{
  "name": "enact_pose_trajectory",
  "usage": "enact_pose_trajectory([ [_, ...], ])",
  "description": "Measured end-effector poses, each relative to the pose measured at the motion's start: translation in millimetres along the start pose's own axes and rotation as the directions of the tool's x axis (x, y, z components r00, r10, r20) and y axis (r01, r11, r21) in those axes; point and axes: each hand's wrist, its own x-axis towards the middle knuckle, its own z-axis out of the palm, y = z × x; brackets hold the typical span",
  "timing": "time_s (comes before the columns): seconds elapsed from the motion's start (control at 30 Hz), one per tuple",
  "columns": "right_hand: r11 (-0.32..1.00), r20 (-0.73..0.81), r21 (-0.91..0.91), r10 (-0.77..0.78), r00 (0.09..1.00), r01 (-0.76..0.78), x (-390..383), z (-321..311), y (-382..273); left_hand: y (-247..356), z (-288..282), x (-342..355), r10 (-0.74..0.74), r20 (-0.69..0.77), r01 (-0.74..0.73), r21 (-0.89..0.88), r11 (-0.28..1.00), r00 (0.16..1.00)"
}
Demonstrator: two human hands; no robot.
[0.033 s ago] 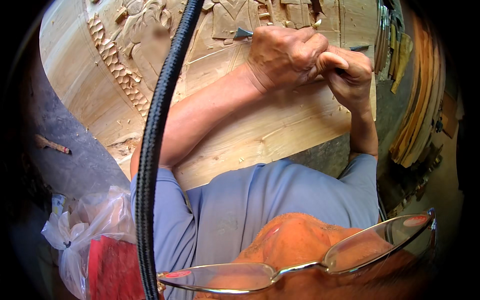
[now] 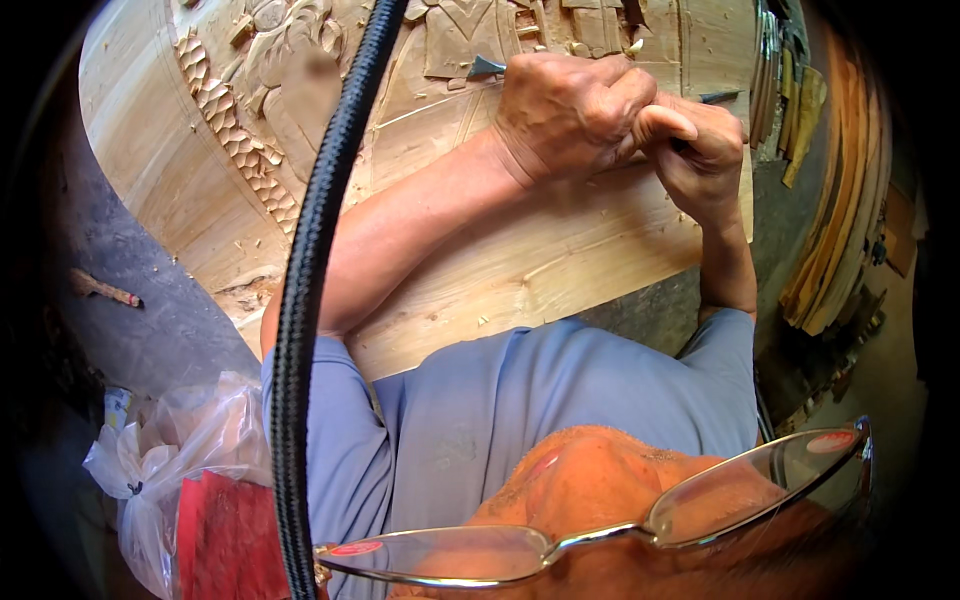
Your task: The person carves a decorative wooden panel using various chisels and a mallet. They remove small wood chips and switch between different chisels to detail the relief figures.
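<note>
My left hand [image 2: 570, 115] is closed around a chisel, whose metal blade [image 2: 485, 66] pokes out to the left over a carved wooden panel [image 2: 540, 260]. Just right of it, my right hand [image 2: 695, 150] is also closed, pressed against the left; what exactly its fingers grip is largely hidden, though it seems to be the handle end. A dark tool tip [image 2: 718, 96] shows above the right hand. The panel has raised shapes along the top, a band of faceted carving [image 2: 230, 125] at left and scattered chips.
A black braided cord [image 2: 310, 250] crosses the view. At right stand stacked wood strips [image 2: 840, 230] and narrow tools [image 2: 770, 90]. At lower left lie a clear plastic bag [image 2: 150, 480] and a red item [image 2: 225, 525]; a short stick [image 2: 105, 288] lies on the grey surface.
</note>
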Motion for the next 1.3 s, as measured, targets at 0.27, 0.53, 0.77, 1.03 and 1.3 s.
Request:
enact_pose_trajectory([
  [0.27,0.999,0.013,0.040,0.026,1.000,-0.027,12,6,6,-5,-13,8,-0.037,0.017,0.035,0.064,0.997,0.999],
  [0.53,0.995,0.097,-0.072,-0.068,0.993,0.075,9,-25,16,3,0,8,0.054,0.075,-0.054,-0.001,0.999,0.996],
  [0.77,0.992,0.093,-0.107,-0.052,0.994,0.062,6,-24,10,8,-4,10,0.046,0.093,-0.044,-0.027,0.999,0.995],
  [1.03,0.997,0.065,-0.059,-0.039,0.997,0.043,6,-16,7,9,-7,9,-0.005,0.087,0.003,0.017,1.000,0.996],
  [1.3,0.997,0.039,-0.078,-0.003,0.999,0.006,4,-21,-6,11,-3,12,0.018,0.058,-0.016,-0.044,0.999,0.998],
])
